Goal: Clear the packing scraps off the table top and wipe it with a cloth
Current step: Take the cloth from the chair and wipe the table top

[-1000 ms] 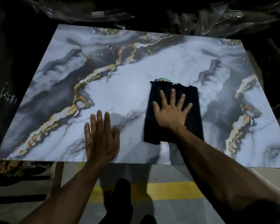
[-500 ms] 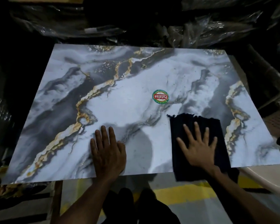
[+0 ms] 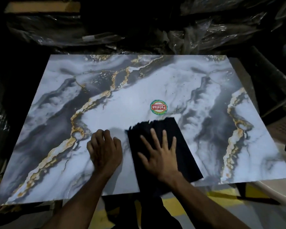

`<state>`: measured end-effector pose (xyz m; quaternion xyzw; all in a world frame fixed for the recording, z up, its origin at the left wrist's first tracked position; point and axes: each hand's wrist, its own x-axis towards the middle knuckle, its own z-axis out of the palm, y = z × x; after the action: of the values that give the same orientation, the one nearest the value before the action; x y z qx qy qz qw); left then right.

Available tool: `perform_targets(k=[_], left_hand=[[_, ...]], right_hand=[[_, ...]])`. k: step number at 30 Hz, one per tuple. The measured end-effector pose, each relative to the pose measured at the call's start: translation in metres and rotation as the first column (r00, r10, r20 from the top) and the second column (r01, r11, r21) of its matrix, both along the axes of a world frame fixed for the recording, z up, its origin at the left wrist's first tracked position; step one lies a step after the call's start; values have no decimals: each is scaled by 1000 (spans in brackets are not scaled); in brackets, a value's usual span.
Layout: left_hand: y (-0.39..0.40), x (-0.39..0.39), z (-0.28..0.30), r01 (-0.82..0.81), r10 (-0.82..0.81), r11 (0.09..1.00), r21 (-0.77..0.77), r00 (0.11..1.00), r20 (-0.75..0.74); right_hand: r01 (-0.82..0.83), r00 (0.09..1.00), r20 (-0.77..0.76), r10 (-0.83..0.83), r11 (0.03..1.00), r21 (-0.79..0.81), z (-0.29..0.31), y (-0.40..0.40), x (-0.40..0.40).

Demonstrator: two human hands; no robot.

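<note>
Table top [image 3: 106, 113]: marble-print slab, grey and white with gold veins; no scraps seen on it, only fine dark specks toward the far middle.
Cloth [image 3: 180, 146]: dark, folded into an oblong, lay flat at the near edge right of centre; its near end hung just over the edge.
Cloth axis: long side ran near-to-far, tilted slightly leftward at the far end.
Right hand [image 3: 160, 154]: palm down on the cloth, fingers spread flat, pressing, not pinching.
Left hand [image 3: 104, 149]: bare on the slab just left of the cloth, fingers loosely curled, holding nothing; apparently bracing.
Sticker [image 3: 158, 107]: round red-and-green label, just beyond the cloth's far edge, apart from it.
Key relation: unwiped expanse lay mostly far and left of the pressing hand; the right hand was the one on the cloth.
Judged step: wiping under way.
Surroundings: crumpled plastic wrap [image 3: 205, 30] beyond the far edge, off the table.
</note>
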<state>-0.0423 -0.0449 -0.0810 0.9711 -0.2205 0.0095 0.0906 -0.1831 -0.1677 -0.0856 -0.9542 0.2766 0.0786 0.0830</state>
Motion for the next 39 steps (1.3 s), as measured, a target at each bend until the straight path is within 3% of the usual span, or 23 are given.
perform_targets(k=[4, 8, 12, 16, 23, 30, 34, 39], left_hand=[[-33, 35, -1, 35, -35, 999, -22, 999, 7], [-60, 78, -5, 115, -115, 993, 21, 993, -3], [-85, 115, -4, 208, -207, 975, 83, 978, -22], [-93, 125, -10, 216, -213, 973, 79, 976, -40], [-93, 126, -15, 160, -159, 986, 36, 987, -24], [-94, 128, -7, 141, -142, 990, -24, 989, -34], [-100, 140, 7, 127, -127, 992, -7, 992, 16], [-102, 154, 2, 140, -139, 988, -58, 990, 16]], right_hand=[[-49, 999, -3, 49, 996, -74, -2, -29, -55], [214, 973, -62, -221, 972, -98, -3, -112, -61], [407, 909, -77, -411, 911, -64, 1, -207, -22], [417, 908, -40, -418, 908, -30, 2, -253, 60], [157, 987, -47, -155, 987, 33, 1, -193, 171], [-33, 999, 33, 34, 999, -18, -5, -101, 85], [69, 998, 16, -68, 995, -69, -6, -119, 27], [340, 937, -66, -344, 938, -67, -2, -201, 38]])
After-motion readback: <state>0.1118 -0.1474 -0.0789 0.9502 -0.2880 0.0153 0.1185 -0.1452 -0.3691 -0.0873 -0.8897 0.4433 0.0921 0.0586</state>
